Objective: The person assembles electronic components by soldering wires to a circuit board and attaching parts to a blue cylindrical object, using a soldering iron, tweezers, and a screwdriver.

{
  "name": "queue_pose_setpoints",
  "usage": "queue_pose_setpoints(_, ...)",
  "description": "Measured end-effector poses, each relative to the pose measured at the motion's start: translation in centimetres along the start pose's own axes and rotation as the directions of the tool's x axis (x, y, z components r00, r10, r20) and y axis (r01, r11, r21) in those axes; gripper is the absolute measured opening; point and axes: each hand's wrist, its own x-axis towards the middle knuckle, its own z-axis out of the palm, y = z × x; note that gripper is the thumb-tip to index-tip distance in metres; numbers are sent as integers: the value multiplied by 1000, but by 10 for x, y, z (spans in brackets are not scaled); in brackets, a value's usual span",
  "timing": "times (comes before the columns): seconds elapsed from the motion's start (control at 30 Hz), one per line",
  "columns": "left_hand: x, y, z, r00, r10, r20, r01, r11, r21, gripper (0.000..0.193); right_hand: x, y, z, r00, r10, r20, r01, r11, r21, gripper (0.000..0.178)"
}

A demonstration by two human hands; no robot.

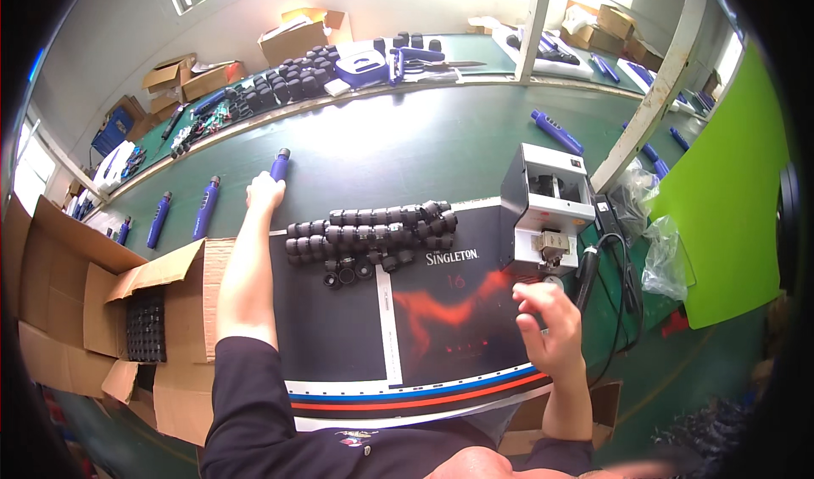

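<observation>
My left arm stretches forward to the far edge of the black mat (339, 326). The fingers of my left hand (265, 192) are closed round the lower part of a blue cylindrical tool with a black end (281, 164). Above the mat's right side hovers my right hand (553, 331), its fingers loosely curled and the thumb apart, with nothing visible in it. Close beyond it stands a white and black bench machine (551, 216) with a metal block at its front. Between my hands, rows of black ring-shaped caps (365, 233) lie on the mat, a few of them loose.
More blue tools (206, 208) lie on the green bench to the left. An open cardboard box (203, 288) with black parts sits at left. Cables (623, 267), plastic bags (666, 267) and a bright green panel (721, 199) are at right. A shelf (475, 72) holds caps and tools behind.
</observation>
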Motion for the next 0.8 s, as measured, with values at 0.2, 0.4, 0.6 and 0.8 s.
queue_pose_setpoints(0.2,-81,80,-70,891,386,-241,-287,888,359,69,-31,15,23,981,25,193,25,967,-255,17)
queue_pose_setpoints(0.4,-325,186,-117,209,978,-22,-971,211,114,44,-57,17,50,963,156,220,-70,931,-358,20)
queue_pose_setpoints(0.6,-481,177,-162,-103,952,290,-944,-185,273,16,-54,24,66,981,103,163,-50,953,-300,14)
queue_pose_setpoints(0.8,-514,183,-176,-29,902,431,-976,-119,183,20,-58,26,61,983,111,147,-60,949,-309,10)
